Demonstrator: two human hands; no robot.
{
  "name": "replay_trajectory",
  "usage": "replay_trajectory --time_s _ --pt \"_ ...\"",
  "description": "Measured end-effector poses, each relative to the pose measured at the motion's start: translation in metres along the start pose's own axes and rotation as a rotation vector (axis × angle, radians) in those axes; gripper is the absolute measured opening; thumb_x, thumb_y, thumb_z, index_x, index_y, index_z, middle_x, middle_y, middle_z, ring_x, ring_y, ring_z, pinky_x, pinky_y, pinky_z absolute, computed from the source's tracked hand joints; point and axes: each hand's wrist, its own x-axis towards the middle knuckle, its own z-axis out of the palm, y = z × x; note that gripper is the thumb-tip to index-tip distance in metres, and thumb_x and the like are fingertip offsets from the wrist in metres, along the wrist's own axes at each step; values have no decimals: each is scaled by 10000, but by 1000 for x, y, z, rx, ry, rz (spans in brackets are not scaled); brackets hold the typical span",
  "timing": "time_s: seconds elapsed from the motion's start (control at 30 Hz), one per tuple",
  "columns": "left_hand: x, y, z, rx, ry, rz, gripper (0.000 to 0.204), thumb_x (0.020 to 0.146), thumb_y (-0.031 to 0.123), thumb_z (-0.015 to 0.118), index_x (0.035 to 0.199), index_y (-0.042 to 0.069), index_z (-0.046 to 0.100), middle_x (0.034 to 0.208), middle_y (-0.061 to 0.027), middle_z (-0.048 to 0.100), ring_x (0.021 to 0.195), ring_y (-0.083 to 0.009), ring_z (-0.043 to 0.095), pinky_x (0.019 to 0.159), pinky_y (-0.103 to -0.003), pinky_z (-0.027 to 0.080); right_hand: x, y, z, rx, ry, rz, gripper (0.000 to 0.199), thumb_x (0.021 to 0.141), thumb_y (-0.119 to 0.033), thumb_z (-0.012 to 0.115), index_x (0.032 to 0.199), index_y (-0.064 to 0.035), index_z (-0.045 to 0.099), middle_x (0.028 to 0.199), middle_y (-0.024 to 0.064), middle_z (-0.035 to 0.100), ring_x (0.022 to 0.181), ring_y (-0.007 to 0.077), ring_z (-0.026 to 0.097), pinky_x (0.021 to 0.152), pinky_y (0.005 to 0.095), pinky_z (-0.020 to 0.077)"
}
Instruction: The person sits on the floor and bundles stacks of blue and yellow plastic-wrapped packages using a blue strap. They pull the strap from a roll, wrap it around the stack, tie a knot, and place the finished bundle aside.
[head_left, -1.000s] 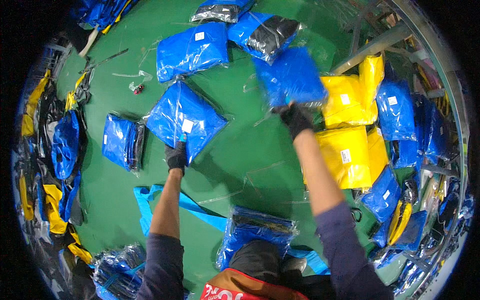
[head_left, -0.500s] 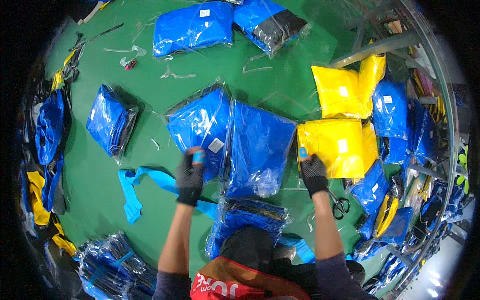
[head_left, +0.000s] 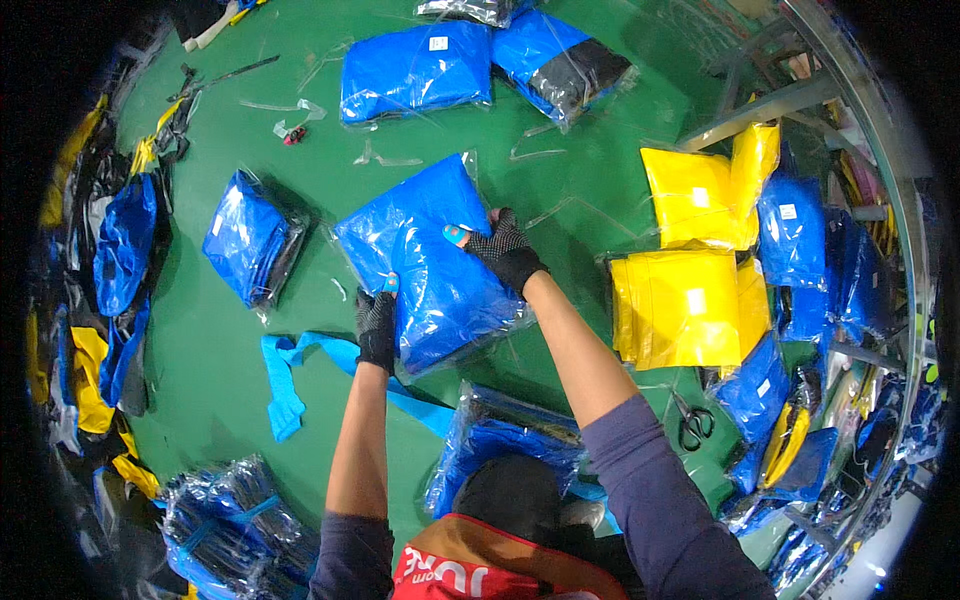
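A clear plastic bag of folded blue fabric (head_left: 430, 270) lies in front of me at the middle of the green floor, apparently stacked on more of the same. My left hand (head_left: 377, 325), in a black glove with a blue-wrapped thumb, grips its lower left edge. On its right edge, my gloved right hand (head_left: 497, 248) has the blue-tipped thumb on top. Both hands' other fingers are mostly hidden. Close to my body lies another stack of bagged blue fabric (head_left: 505, 445). A light blue strip (head_left: 318, 352) runs along the floor beside my left forearm.
Yellow bagged fabric (head_left: 675, 310) and scissors (head_left: 694, 424) lie to the right. Blue bags sit at the far side (head_left: 415, 75) and left (head_left: 245, 238). A tied bundle (head_left: 235, 525) is at lower left. A metal frame (head_left: 765, 108) stands right, with loose fabric heaped along the left.
My right hand has moved left from beside the yellow bags onto the blue bag. The right-hand blue bag now lies over the left one, and both hands grip the stack.
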Motion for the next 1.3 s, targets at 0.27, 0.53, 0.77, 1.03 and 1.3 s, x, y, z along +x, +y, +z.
replay_trajectory --time_s 0.27,0.53,0.77,1.03,1.3 --pt "-19 16 -4 -404 -467 -226 789 744 460 662 1314 47 305 1139 -152 518 967 -231 561 804 -376 497 -31 36 -26 339 -213 31 879 621 -600 674 1224 4 465 1203 220 501 1086 321 501 921 394 397" --pt "-123 149 43 -51 -769 -187 642 754 487 636 1158 14 477 977 -127 591 775 -187 613 660 -316 534 -185 44 -133 296 248 174 924 645 -751 511 1093 51 419 1059 307 532 992 415 534 855 447 414" --pt "-210 73 -7 270 -691 284 556 852 396 552 1242 28 407 1105 -102 534 933 -165 525 817 -321 445 -308 63 -107 579 398 38 819 674 -559 659 1148 40 364 1070 273 522 995 392 533 835 422 443" --pt "-288 -26 -128 -167 -533 -324 366 866 248 533 1165 58 442 1071 -132 550 943 -253 515 819 -388 428 -423 88 -45 432 158 173 896 632 -532 708 1241 1 325 1137 229 483 1037 373 501 871 450 410" --pt "-265 -116 -136 1176 -858 449 214 845 225 471 953 53 539 863 -202 589 603 -329 537 539 -426 449 -420 129 -20 267 -58 425 867 641 -507 695 1246 -6 328 1080 236 517 978 387 524 836 451 424"
